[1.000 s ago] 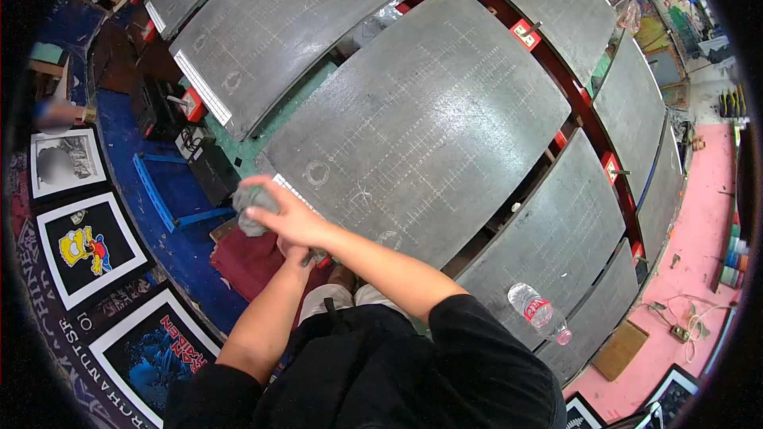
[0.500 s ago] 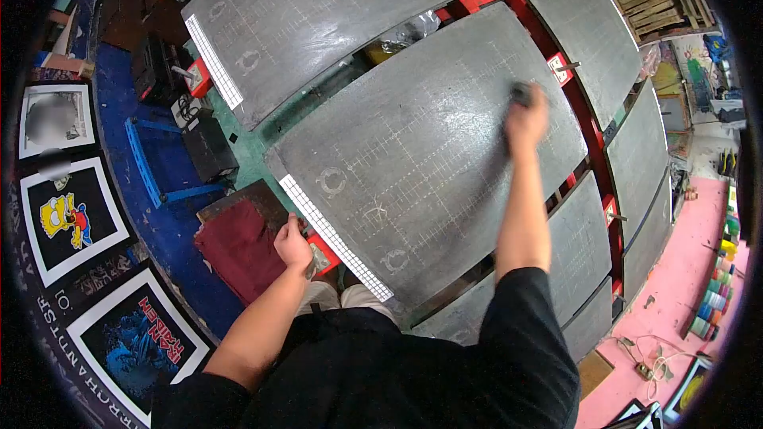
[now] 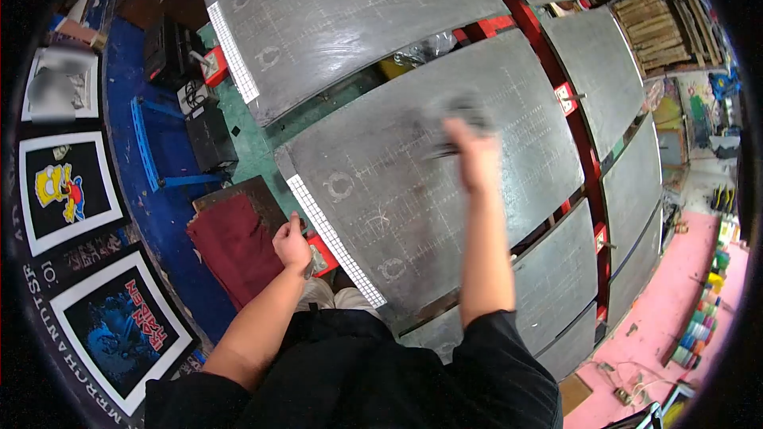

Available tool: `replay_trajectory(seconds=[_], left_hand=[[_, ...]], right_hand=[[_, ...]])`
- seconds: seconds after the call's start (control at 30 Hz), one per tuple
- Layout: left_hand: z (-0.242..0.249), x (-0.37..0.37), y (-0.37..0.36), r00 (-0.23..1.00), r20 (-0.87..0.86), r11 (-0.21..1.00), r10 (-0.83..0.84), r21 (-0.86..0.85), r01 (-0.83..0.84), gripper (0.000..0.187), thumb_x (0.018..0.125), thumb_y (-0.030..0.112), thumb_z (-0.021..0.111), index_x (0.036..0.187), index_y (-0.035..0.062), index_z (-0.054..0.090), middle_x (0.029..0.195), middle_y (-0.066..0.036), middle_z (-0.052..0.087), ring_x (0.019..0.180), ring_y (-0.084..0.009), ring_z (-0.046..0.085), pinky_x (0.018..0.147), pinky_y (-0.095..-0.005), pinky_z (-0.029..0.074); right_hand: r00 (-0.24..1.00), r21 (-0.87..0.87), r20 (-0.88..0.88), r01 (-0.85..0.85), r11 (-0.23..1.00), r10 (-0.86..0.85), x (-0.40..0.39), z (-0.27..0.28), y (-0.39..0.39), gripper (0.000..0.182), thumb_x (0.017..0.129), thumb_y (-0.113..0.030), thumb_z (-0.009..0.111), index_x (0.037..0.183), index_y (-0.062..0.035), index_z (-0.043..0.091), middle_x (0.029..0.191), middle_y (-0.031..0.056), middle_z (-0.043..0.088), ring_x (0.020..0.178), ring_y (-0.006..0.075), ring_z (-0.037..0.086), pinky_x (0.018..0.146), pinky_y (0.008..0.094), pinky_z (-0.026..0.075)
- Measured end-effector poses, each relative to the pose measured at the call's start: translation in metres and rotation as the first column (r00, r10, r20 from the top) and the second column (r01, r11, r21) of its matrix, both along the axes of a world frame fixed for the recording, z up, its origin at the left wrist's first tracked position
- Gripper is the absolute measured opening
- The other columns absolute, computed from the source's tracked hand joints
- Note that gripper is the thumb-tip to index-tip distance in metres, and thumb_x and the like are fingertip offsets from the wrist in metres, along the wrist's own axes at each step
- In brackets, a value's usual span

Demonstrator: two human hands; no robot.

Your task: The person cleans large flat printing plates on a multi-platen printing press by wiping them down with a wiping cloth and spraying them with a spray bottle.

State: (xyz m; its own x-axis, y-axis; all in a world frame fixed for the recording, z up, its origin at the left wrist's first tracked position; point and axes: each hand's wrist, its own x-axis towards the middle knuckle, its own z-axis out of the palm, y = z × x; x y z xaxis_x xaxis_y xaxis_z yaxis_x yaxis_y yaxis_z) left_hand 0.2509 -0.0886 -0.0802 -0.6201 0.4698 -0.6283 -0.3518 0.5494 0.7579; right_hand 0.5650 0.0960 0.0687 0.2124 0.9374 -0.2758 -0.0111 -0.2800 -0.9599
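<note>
My right hand (image 3: 478, 160), smeared by motion, is closed around a dark, blurred object (image 3: 467, 114) over the middle of a large grey platen (image 3: 524, 135). Its exact kind does not show. Dashed grid lines and small circle marks cover the platen, and a white gridded strip (image 3: 335, 240) runs along its near left edge. Just left of that strip is my left hand (image 3: 292, 246), its fingers curled in and the thumb side up, with nothing visible in it. It hovers near a red bracket (image 3: 319, 257) and a folded maroon cloth (image 3: 232, 240).
More grey platens (image 3: 358, 12) surround this one on a red frame (image 3: 584, 155). At left are a blue metal frame (image 3: 147, 147), a black box (image 3: 211, 139) and framed prints (image 3: 119, 334). Several bottles (image 3: 699, 322) line the pink floor at right, near a cable (image 3: 632, 389).
My right hand has swept left across the platen with the dark object, from its right side to its middle. The view has shifted slightly. My left hand stays by the bracket.
</note>
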Motion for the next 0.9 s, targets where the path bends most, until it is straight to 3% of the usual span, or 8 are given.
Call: replay_trajectory(seconds=[0.13, 0.27, 0.43, 0.57, 0.6, 0.63, 0.8, 0.9], left_hand=[[0.016, 0.003, 0.004, 0.970, -0.205, 0.991, -0.129, -0.074, 0.116, 0.044, 0.100, 0.030, 0.070, 0.073, -0.0046, 0.066, 0.069, -0.005, 0.064, 0.059, -0.0110, 0.058, 0.056, -0.0280, 0.047], [0.019, 0.001, 0.006, 0.957, -0.236, 0.980, -0.169, -0.139, 0.139, 0.044, 0.100, 0.031, 0.070, 0.073, -0.0040, 0.066, 0.069, -0.004, 0.064, 0.060, -0.0107, 0.058, 0.056, -0.0278, 0.047], [0.015, 0.002, 0.004, 0.987, -0.116, 0.993, -0.107, -0.067, 0.100, 0.044, 0.099, 0.035, 0.072, 0.078, -0.0041, 0.070, 0.070, -0.005, 0.067, 0.063, -0.0120, 0.061, 0.062, -0.0315, 0.051], [-0.058, -0.024, -0.026, 0.829, -0.515, 0.955, -0.219, 0.061, 0.291, 0.031, 0.095, 0.029, 0.072, 0.092, -0.0022, 0.075, 0.087, -0.012, 0.075, 0.080, -0.0163, 0.071, 0.071, -0.0354, 0.055], [-0.037, -0.019, -0.017, 0.340, -0.636, 0.719, -0.693, -0.578, 0.386, 0.027, 0.094, 0.025, 0.072, 0.094, -0.0018, 0.076, 0.093, -0.013, 0.077, 0.087, -0.0163, 0.072, 0.072, -0.0356, 0.054], [-0.045, -0.017, -0.019, 0.620, -0.647, 0.891, -0.444, -0.246, 0.382, 0.030, 0.094, 0.027, 0.073, 0.090, -0.0022, 0.075, 0.088, -0.011, 0.075, 0.084, -0.0154, 0.071, 0.070, -0.0347, 0.054], [0.013, 0.002, 0.003, 0.953, -0.242, 0.977, -0.181, -0.155, 0.146, 0.047, 0.098, 0.036, 0.072, 0.074, -0.0044, 0.068, 0.062, -0.002, 0.059, 0.061, -0.0107, 0.057, 0.061, -0.0317, 0.051], [0.027, 0.005, 0.007, 0.931, -0.304, 0.975, -0.203, -0.151, 0.163, 0.046, 0.097, 0.033, 0.074, 0.071, -0.0035, 0.066, 0.060, -0.001, 0.056, 0.055, -0.0090, 0.054, 0.056, -0.0300, 0.048]], right_hand=[[0.511, 0.444, 0.628, 0.384, 0.810, -0.587, 0.218, -0.069, 0.046, 0.040, 0.093, -0.022, 0.078, 0.125, -0.0018, 0.067, 0.110, 0.0135, 0.075, 0.102, 0.0231, 0.072, 0.092, 0.0377, 0.055], [0.029, 0.358, 0.930, 0.148, 0.922, -0.366, 0.239, -0.130, 0.071, 0.043, 0.083, -0.003, 0.062, 0.126, -0.0052, 0.068, 0.123, 0.0205, 0.069, 0.118, 0.0390, 0.064, 0.103, 0.0455, 0.049], [0.688, 0.157, 0.638, -0.557, 0.816, 0.347, -0.052, -0.065, 0.072, 0.056, 0.074, 0.010, 0.057, 0.126, -0.0090, 0.068, 0.127, 0.0154, 0.068, 0.117, 0.0375, 0.065, 0.104, 0.0445, 0.051], [0.334, 0.427, 0.343, -0.888, 0.171, 0.878, -0.215, -0.040, -0.029, 0.056, 0.069, 0.006, 0.069, 0.123, -0.0091, 0.068, 0.127, 0.0139, 0.069, 0.121, 0.0341, 0.064, 0.104, 0.0431, 0.052], [0.305, 0.504, 0.177, -0.845, 0.181, 0.936, -0.225, -0.029, -0.042, 0.055, 0.069, 0.003, 0.070, 0.123, -0.0088, 0.069, 0.125, 0.0135, 0.070, 0.120, 0.0329, 0.065, 0.103, 0.0428, 0.052], [0.301, 0.504, 0.180, -0.846, 0.175, 0.937, -0.217, -0.018, -0.042, 0.055, 0.069, 0.003, 0.070, 0.123, -0.0088, 0.069, 0.125, 0.0135, 0.070, 0.120, 0.0329, 0.065, 0.103, 0.0428, 0.052], [0.915, -0.127, 0.382, -0.086, 0.988, 0.129, -0.070, 0.035, -0.009, 0.042, 0.082, -0.022, 0.085, 0.119, -0.0050, 0.071, 0.119, 0.0126, 0.072, 0.110, 0.0247, 0.068, 0.096, 0.0391, 0.054], [0.716, 0.333, 0.604, 0.172, 0.927, -0.350, 0.102, -0.073, 0.037, 0.045, 0.092, -0.019, 0.077, 0.129, 0.0011, 0.063, 0.124, 0.0166, 0.071, 0.111, 0.0301, 0.069, 0.098, 0.0396, 0.053]])
